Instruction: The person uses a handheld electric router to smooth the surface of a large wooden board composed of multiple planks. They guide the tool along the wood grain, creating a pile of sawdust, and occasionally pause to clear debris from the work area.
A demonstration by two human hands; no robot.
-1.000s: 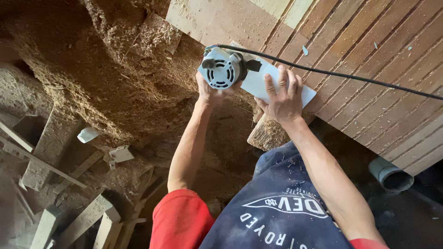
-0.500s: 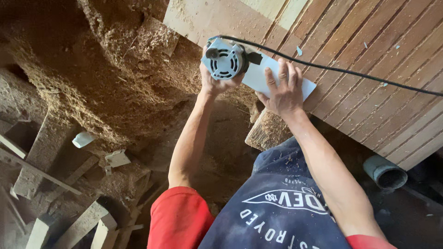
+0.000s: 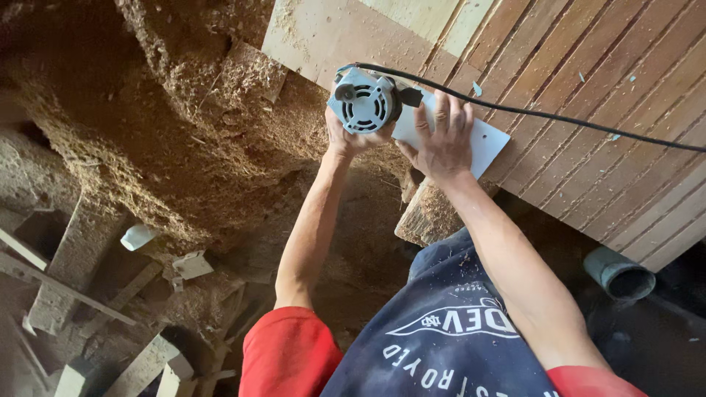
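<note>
A grey round-bodied electric power tool (image 3: 365,103) with a vented motor cap stands at the near edge of a slatted brown wooden panel (image 3: 588,110). My left hand (image 3: 347,138) is wrapped around the tool's body from below. My right hand (image 3: 441,143) lies flat, fingers spread, on a white rectangular board (image 3: 482,143) resting on the panel beside the tool. A black power cord (image 3: 544,114) runs from the tool across the panel to the right.
A big heap of sawdust (image 3: 169,140) fills the left side. Wood offcuts and planks (image 3: 81,287) lie on the floor below it. A wood block (image 3: 426,217) sits under the panel edge. A grey pipe end (image 3: 618,272) lies at lower right.
The view has shifted slightly; the tool and both hands sit a little higher along the panel edge. Both hands keep the same hold.
</note>
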